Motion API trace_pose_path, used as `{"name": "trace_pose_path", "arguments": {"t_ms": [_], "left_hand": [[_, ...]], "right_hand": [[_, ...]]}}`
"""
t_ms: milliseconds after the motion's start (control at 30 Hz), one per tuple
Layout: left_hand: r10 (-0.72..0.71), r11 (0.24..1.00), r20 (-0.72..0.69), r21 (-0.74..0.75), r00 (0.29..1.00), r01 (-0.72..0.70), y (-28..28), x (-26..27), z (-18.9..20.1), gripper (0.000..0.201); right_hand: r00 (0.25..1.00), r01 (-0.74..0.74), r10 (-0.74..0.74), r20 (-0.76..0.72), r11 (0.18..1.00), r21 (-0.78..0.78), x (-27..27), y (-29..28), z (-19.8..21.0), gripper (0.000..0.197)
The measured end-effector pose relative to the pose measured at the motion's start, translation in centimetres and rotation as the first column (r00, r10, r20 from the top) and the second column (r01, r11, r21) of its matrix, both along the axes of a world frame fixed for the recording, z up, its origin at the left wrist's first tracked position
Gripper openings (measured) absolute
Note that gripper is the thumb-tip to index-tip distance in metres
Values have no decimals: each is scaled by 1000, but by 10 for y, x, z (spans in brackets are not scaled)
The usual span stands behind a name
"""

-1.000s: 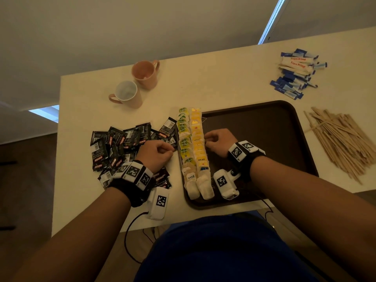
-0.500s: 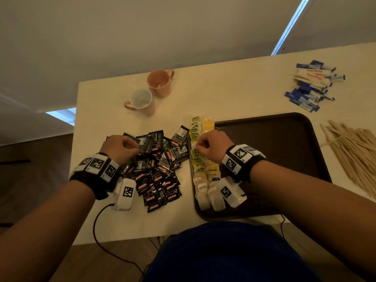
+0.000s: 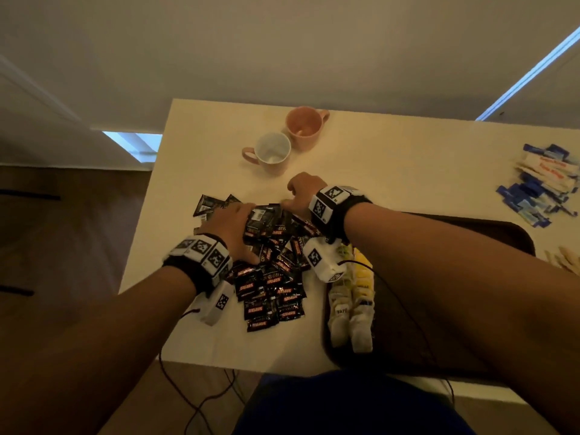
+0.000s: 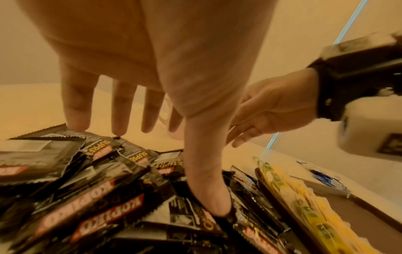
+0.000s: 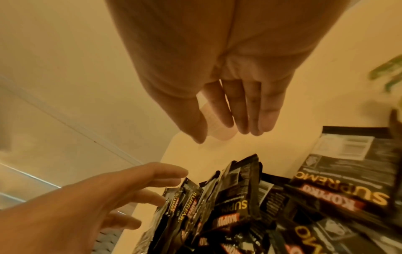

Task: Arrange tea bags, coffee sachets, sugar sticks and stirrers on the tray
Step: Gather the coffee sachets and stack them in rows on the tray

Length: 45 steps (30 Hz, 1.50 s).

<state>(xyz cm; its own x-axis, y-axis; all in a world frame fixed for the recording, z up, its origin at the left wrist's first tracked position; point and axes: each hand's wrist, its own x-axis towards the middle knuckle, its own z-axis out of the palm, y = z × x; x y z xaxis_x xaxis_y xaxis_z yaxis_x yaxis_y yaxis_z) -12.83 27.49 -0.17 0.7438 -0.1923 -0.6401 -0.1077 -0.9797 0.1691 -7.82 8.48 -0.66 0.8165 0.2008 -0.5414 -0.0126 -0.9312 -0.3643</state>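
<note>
A heap of black coffee sachets point(image 3: 270, 271) lies on the table left of the dark brown tray point(image 3: 508, 237). My left hand point(image 3: 233, 224) lies over the heap's far left side with fingers spread and straight; in the left wrist view its thumb point(image 4: 214, 202) presses down among the sachets point(image 4: 91, 202). My right hand point(image 3: 299, 196) hovers at the heap's far edge, fingers point(image 5: 250, 110) straight and together, holding nothing. Two rows of tea bags point(image 3: 354, 302) line the tray's left side, partly hidden by my right wrist.
Two pink mugs point(image 3: 273, 153) point(image 3: 304, 125) stand just beyond my hands. Blue and white sugar sticks point(image 3: 539, 183) lie at the far right, with wooden stirrers point(image 3: 565, 259) at the right edge. The table's left edge runs close to the heap.
My right hand left the tea bag rows and crossed left to the far side of the sachet heap. My left hand opened and spread over the heap. The view swung left.
</note>
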Motion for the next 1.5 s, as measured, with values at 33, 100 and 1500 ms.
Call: {"name": "trace_pose_path", "arguments": {"t_ms": [33,100,1500], "left_hand": [[-31,999,-31,28,999,31,1,-1,-2,125],[-92,991,-89,85,992,99,3,-4,-8,133],[353,880,66,-364,933,-306,4,-30,19,103]], "right_hand": [[1000,-12,12,-18,1000,-18,5,3,-5,58],[998,-11,9,-70,1000,-21,10,9,-12,60],[857,459,-369,-360,864,208,1,-27,20,36]]}}
